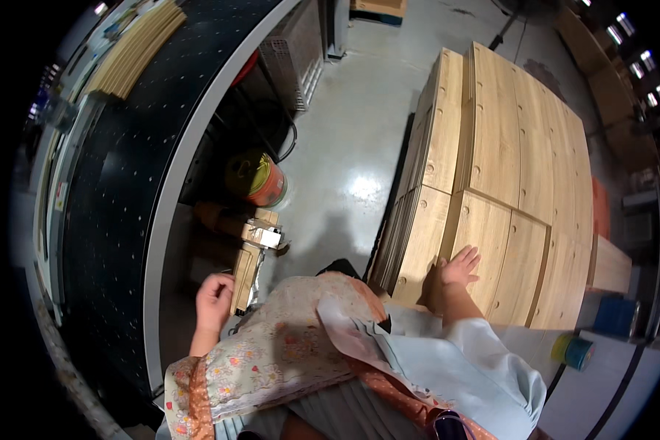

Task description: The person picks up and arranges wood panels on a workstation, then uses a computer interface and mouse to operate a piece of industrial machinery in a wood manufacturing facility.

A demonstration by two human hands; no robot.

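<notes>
Head: wood panels [495,132], black table [121,205], grey floor [359,110] between.

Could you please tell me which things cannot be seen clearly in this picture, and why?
All in the head view:
Inside of the left hand: its curled shape hides whether anything is held.
Faces of the lower light wood-grain flat panels: those on top cover them.
Back of the space beneath the black, white-dotted tabletop: deep shadow hides it.
Small bright white patches near the right rim: too small and blurred to identify.

Grey floor [352,110] under wooden panels [495,132]
</notes>
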